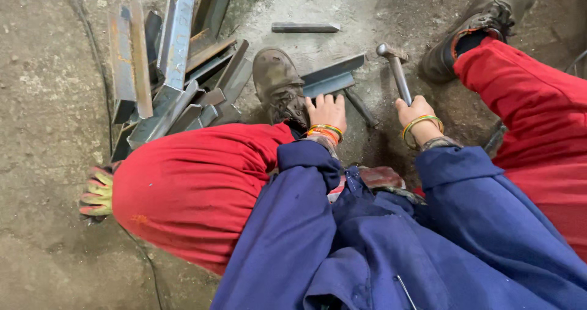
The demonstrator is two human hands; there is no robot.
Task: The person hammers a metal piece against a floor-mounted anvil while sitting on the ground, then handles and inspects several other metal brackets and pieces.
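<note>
My right hand (pixel 417 113) clenched on hammer (pixel 395 71), head raised above floor. Left hand (pixel 327 111) presses steel angle piece (pixel 333 76) flat on concrete floor (pixel 43 102) beside boot (pixel 278 87). Angle offcut pile (pixel 174 71) waits left; one bar (pixel 305 27) lies apart. Judging: mid-work, most pieces left.

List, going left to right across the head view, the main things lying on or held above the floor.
Work glove → pile of steel angle pieces → left boot → left hand → hammer → right boot.

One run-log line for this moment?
left hand: on angle iron | right hand: holds hammer | pile: left
</note>
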